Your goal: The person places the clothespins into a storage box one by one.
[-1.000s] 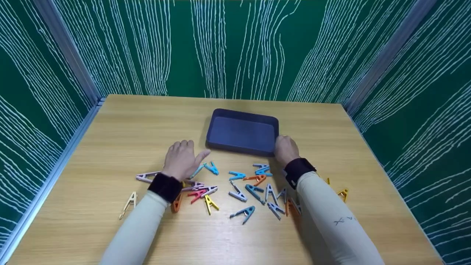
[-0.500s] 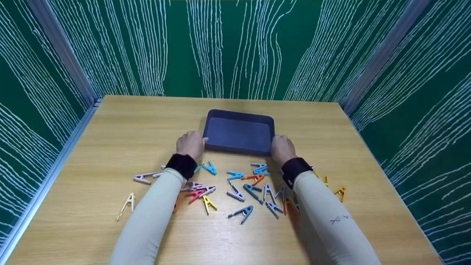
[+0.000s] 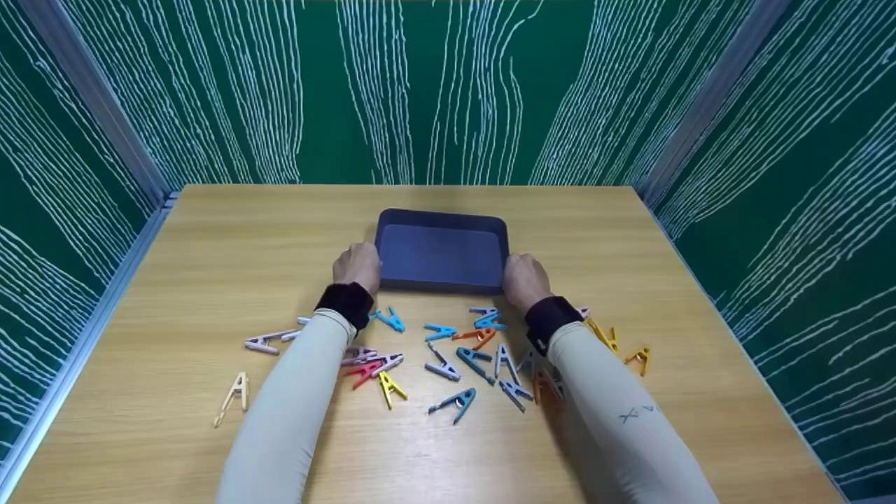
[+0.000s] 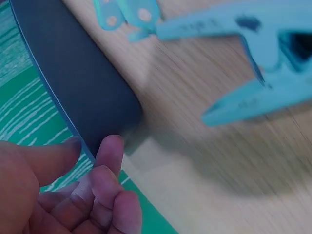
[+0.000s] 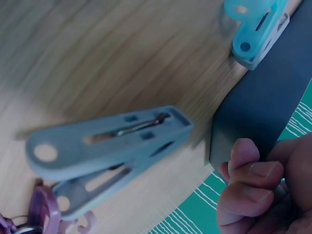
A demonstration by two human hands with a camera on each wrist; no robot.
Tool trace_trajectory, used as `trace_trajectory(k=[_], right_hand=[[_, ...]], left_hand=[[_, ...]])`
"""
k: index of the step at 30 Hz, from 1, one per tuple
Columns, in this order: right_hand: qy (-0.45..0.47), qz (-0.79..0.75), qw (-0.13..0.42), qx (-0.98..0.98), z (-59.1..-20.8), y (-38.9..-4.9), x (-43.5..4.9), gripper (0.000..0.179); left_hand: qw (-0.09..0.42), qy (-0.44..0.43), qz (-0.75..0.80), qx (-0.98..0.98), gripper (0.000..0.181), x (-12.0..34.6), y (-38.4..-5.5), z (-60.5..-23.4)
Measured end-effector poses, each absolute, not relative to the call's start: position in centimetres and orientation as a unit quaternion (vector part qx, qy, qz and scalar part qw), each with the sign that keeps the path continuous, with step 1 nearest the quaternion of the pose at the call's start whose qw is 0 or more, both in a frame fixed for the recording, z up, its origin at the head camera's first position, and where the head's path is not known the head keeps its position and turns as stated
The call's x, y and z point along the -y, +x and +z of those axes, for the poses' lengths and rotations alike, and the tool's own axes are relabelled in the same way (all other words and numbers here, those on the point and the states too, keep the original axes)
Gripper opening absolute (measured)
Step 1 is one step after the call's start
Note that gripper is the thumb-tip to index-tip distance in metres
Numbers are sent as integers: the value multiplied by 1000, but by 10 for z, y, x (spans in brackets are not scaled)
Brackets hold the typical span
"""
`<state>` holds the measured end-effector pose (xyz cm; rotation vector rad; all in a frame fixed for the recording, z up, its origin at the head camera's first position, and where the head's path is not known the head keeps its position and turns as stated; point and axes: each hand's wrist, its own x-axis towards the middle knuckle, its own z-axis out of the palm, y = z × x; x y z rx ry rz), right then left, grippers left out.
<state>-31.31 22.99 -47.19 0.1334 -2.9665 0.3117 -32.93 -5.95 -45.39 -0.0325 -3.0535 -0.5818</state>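
Note:
A dark rectangular tray [image 3: 442, 255] lies in the middle of the wooden table in the head view. Its left end is pinched by my left hand [image 3: 358, 264], with the thumb over the rim and curled fingers against the outer wall [image 4: 92, 73]. At the opposite end my right hand [image 3: 526, 280] grips the tray's near right corner, fingers bent against the wall [image 5: 263, 97]. Several clothespins lie scattered between my forearms, such as a yellow clothespin [image 3: 390, 389] and an orange clothespin [image 3: 477, 336]. Close by the left hand is a turquoise clothespin [image 4: 253, 53]; near the right, a grey-blue clothespin [image 5: 107, 141].
A cream clothespin [image 3: 234, 397] lies far left, and a mustard clothespin [image 3: 638, 358] is on the right. The wooden table [image 3: 280, 224] is bounded by green walls [image 3: 462, 91] with white wavy lines. Metal posts [image 3: 91, 98] stand at the corners.
My left hand has moved from above the clothespins to the tray's left end and taken hold of it. The right hand keeps its grip. The tray now sits straighter and slightly further left in view.

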Motion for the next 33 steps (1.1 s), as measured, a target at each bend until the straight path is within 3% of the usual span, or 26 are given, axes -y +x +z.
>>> trace_trajectory(k=[5,33], right_hand=[[51,94,70,992,-471,-312,-226,19],[85,102,56,990,-472,-311,-225,17]], left_hand=[[2,10,-192,981,29,66,-331,-455],[-28,26,-192,981,15,78,-327,-459]])
